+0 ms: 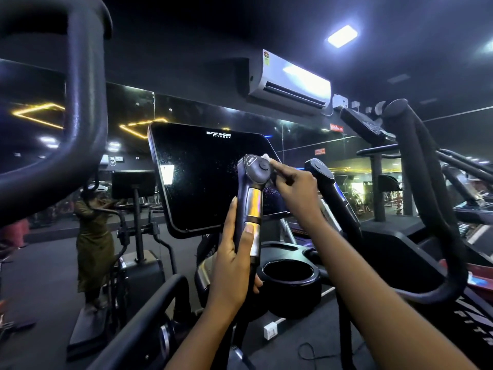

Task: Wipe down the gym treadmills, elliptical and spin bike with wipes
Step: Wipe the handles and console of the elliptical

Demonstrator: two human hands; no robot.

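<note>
at centre frame your left hand (234,263) clasps the elliptical's inner handle (253,198) while your right hand (290,188) pinches the wipe (266,157) against its top, so next, i judge, drag it down the shaft.

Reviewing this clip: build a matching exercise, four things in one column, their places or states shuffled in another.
1 left hand
2 small white wipe
3 round black cup holder
4 white air conditioner

A grips dark metal-banded handle
B low, right of the handle
C highest of the four
D pinched by right hand at handle top

Pairs: 1-A, 2-D, 3-B, 4-C
</note>
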